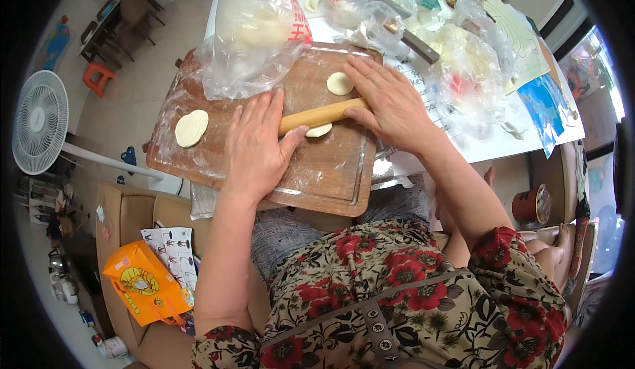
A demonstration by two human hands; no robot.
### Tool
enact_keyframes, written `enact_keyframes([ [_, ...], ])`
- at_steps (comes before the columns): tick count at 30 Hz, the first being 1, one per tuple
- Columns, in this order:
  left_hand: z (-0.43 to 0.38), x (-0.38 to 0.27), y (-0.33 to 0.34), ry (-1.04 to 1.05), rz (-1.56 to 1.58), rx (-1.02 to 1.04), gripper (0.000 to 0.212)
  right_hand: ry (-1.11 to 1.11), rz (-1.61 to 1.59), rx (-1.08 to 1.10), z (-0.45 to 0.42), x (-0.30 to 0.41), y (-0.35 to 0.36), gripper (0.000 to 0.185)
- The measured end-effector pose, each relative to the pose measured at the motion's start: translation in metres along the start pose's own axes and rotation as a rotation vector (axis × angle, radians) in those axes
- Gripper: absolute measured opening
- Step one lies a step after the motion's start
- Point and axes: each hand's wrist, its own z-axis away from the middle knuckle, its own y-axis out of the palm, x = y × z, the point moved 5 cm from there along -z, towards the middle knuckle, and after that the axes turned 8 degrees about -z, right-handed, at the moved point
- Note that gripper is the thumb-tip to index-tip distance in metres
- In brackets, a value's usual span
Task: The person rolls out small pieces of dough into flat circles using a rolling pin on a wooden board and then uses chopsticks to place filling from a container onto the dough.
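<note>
A wooden rolling pin (pixel 322 115) lies slantwise under my two hands, above a floured wooden cutting board (pixel 317 170). My left hand (pixel 258 143) covers its left end, with the thumb along the near side. At the other end my right hand (pixel 389 98) rests over it, fingers stretched forward. Beneath the pin, a dough round (pixel 320 131) shows only its near edge. Another small dough round (pixel 340 83) sits by my right fingertips. Left of my left hand, several flat dough wrappers (pixel 191 128) overlap in a stack.
A plastic bag with dough inside (pixel 253 36) covers the board's far left corner. Beyond the board lie a knife (pixel 416 44) and crumpled plastic bags (pixel 466 66) on the white table (pixel 540 138). A standing fan (pixel 39 121) and an orange bag (pixel 144 282) are at left.
</note>
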Motion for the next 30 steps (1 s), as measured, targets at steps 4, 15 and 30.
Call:
enact_keyframes([
  [4, 0.013, -0.013, -0.011, 0.031, 0.03, 0.025, 0.075, 0.146, -0.046, 0.191, 0.011, 0.003, 0.004, 0.072],
  [15, 0.016, 0.012, 0.007, -0.081, 0.255, -0.435, 0.037, 0.183, -0.325, -0.081, 0.028, -0.036, 0.01, 0.027],
  [30, 0.035, -0.006, -0.01, 0.112, 0.296, -0.489, 0.04, -0.12, -0.247, -0.072, 0.035, -0.055, 0.009, 0.03],
])
